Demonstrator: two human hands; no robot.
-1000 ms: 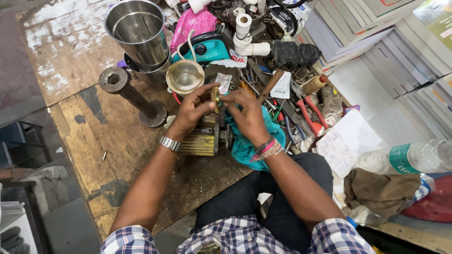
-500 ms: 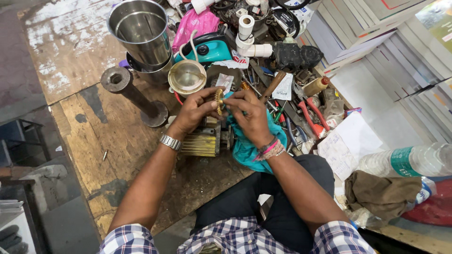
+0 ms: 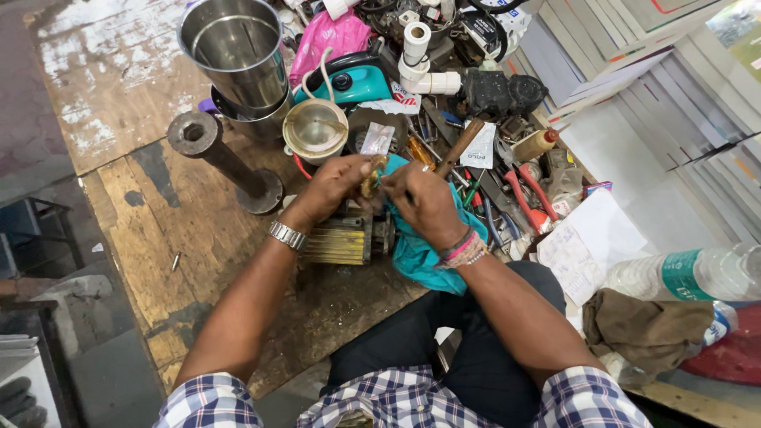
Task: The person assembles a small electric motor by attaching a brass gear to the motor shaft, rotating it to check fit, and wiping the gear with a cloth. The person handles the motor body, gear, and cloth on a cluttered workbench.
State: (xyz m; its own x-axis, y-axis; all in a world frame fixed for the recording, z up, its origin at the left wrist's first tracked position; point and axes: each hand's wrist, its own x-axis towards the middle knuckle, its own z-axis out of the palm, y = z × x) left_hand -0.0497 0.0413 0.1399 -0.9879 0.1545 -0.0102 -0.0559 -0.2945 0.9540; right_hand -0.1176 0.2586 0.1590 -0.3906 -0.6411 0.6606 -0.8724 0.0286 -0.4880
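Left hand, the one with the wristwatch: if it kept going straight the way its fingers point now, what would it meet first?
The left hand points toward the right hand, pinching a small brass-coloured part between them. Going straight on, it would likely meet the right hand's fingers first, though depth is hard to judge.

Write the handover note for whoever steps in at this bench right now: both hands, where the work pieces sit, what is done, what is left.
Left hand: pinches a small brass-coloured part above the bench.
Right hand: closed on a slim tool I cannot identify, its tip at that part; teal cloth lies under this hand.
Finned yellow metal block sits directly below the hands on the wooden bench; small metal bowl just beyond them.
Done: part is lifted and in hand.
Left: work on the part looks unfinished; it is not set down.
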